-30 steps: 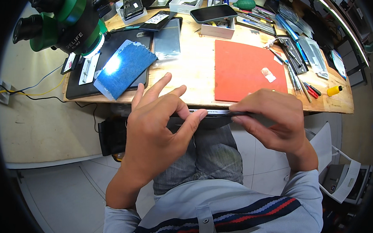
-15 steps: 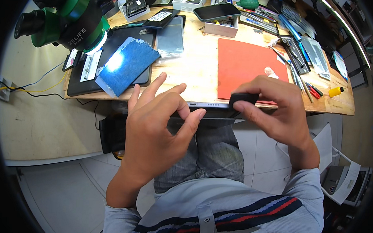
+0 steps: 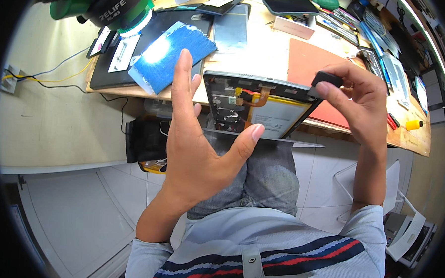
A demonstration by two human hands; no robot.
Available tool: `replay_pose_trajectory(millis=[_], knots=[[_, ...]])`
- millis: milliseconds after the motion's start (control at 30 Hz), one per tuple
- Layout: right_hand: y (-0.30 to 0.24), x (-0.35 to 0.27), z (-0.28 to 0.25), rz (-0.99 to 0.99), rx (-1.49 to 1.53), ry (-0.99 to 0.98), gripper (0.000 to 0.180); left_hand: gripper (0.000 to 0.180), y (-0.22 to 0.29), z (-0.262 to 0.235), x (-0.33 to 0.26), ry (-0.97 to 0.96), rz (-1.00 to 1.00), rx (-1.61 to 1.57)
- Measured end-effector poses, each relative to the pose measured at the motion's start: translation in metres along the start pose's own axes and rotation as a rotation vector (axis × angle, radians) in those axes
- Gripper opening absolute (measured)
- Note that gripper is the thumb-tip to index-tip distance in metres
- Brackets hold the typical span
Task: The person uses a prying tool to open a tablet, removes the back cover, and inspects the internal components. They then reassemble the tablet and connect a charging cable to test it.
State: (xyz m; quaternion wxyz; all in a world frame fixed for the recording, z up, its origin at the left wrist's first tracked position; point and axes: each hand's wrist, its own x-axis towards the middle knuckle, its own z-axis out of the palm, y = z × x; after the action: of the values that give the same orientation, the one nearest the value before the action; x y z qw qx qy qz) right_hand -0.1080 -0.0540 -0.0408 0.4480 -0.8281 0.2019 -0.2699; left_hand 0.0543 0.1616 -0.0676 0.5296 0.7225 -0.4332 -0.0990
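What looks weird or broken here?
The tablet in front of the person looks odd: it's open, showing parts that are normally covered. Also, on the left, the blue pad lies crooked, and its edges look ragged. I can't tell whether anything's broken.

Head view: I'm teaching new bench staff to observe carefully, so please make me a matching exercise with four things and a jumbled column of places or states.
Things
1. Tablet-like device
2. Black piece
3. Left hand
4. Blue sheet

Places or states
A. Open, thumb spread away from the fingers
B. On the left part of the bench, with ragged edges
C. Opened, inner parts showing
D. Pinched in the right hand

Right pairs: 1-C, 2-D, 3-A, 4-B
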Motion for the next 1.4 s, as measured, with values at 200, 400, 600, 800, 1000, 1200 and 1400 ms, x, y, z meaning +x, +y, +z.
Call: replay_pose_trajectory(millis=[200, 400, 600, 800, 1000, 1200, 1400], knots=[[0.008, 0.008, 0.001, -0.028, 0.055, -0.005, 0.021, 0.118, -0.004, 0.005, -0.010, 0.077, -0.063, -0.134], [0.009, 0.012, 0.001, -0.032, 0.063, -0.007, 0.020, 0.119, -0.008, 0.004, -0.015, 0.066, -0.076, -0.181], [0.014, 0.015, -0.001, -0.009, 0.093, 0.008, 0.019, 0.121, -0.008, 0.002, -0.022, 0.067, -0.068, -0.202], [0.021, 0.015, -0.004, -0.014, 0.159, 0.046, 0.016, 0.123, -0.010, 0.002, -0.030, 0.081, -0.047, -0.222], [0.034, 0.001, -0.025, 0.039, 0.085, 0.329, 0.020, 0.127, -0.011, 0.000, -0.035, 0.100, -0.098, -0.214], [0.063, -0.020, -0.032, 0.202, 0.072, 0.217, 0.020, 0.129, -0.008, 0.000, -0.031, 0.114, -0.140, -0.223], [0.085, -0.027, -0.029, 0.352, -0.001, 0.137, 0.019, 0.131, -0.006, 0.001, -0.026, 0.103, -0.120, -0.182]])
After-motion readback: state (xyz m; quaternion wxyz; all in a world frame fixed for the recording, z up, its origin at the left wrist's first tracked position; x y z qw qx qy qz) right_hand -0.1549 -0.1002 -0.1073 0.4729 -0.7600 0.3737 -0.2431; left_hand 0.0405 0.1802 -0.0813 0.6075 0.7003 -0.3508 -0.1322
